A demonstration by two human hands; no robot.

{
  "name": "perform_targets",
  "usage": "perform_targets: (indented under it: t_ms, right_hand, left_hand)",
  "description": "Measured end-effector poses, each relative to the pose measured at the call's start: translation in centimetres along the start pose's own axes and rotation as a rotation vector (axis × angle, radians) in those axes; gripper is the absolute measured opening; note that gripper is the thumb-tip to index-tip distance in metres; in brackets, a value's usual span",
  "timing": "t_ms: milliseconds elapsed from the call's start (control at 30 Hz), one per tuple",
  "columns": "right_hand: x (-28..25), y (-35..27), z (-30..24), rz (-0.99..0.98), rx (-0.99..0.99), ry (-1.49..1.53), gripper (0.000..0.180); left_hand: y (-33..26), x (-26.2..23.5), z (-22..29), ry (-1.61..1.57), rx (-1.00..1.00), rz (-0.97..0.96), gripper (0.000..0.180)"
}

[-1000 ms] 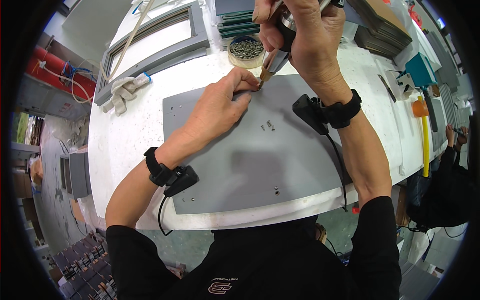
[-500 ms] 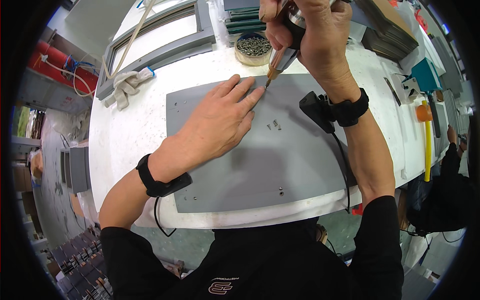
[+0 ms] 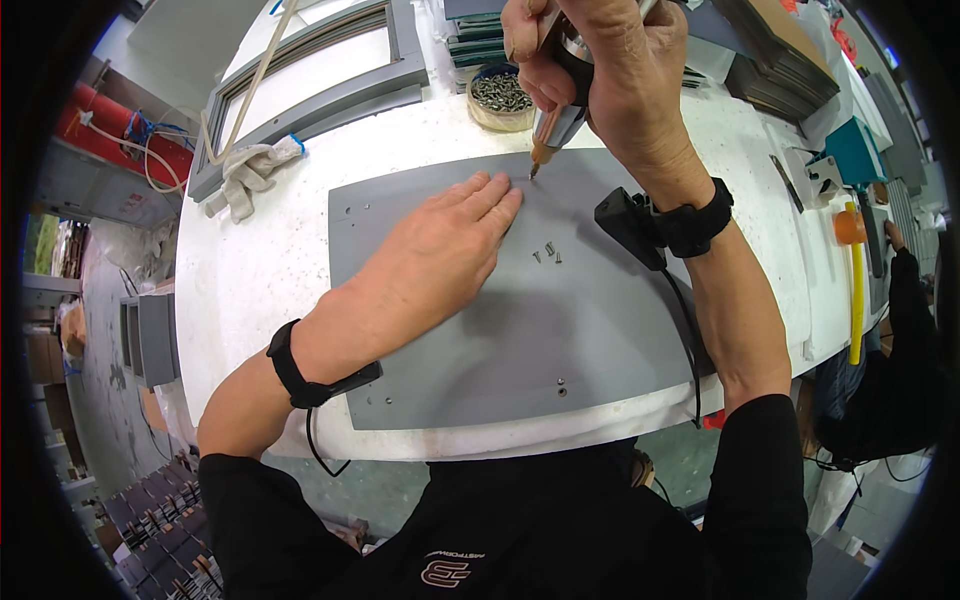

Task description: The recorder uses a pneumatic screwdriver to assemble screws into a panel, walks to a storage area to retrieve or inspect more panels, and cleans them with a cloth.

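Head view: a flat grey panel (image 3: 520, 330) lies on a white bench (image 3: 250, 290), its long edge running left to right just in front of the person; it is matt, thin and rectangular, with small holes near its left end and along its near edge, and a dark screw head low on its near side. The left hand (image 3: 430, 260) lies palm down on the panel, fingers straight and pressed together, their tips pointing toward the far edge; it pinches nothing. The right hand (image 3: 600, 70) is closed round a powered screwdriver (image 3: 555, 120) held nearly upright — its metal barrel narrows to an orange collar and a thin bit, and the bit's tip touches the panel near the far edge, just beside the left fingertips (image 3: 505, 195). A few loose screws (image 3: 547, 253) lie on the panel to the right of the left hand, apart from it. Each wrist carries a black band with a small black box and a cable; the right one's box hangs over the panel.

Behind the screwdriver stands a round tub of screws (image 3: 500, 95); to the far left a grey frame (image 3: 310, 70) and a pale glove (image 3: 250, 175) rest on the bench. At the right edge lies a yellow-handled mallet (image 3: 855, 280) — beyond it another person's dark sleeve (image 3: 905, 300).
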State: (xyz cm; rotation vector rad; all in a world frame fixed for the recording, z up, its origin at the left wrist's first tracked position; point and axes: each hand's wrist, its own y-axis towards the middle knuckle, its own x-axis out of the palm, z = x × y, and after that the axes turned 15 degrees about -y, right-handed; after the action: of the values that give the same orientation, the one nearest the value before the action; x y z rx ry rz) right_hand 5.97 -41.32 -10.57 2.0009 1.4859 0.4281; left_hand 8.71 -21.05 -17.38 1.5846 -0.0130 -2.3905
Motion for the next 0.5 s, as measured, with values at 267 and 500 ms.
perform_targets:
  t_ms: [267,500]
  right_hand:
    - [0.3,0.1,0.8,-0.068,-0.015,0.056,0.051]
    - [0.5,0.1,-0.4,-0.128,0.111,-0.04,0.052]
  left_hand:
    - [0.0,-0.7,-0.2,-0.007,0.047,0.009,0.048]
    - [-0.2,-1.2,1.1,-0.083,0.043,0.064,0.037]
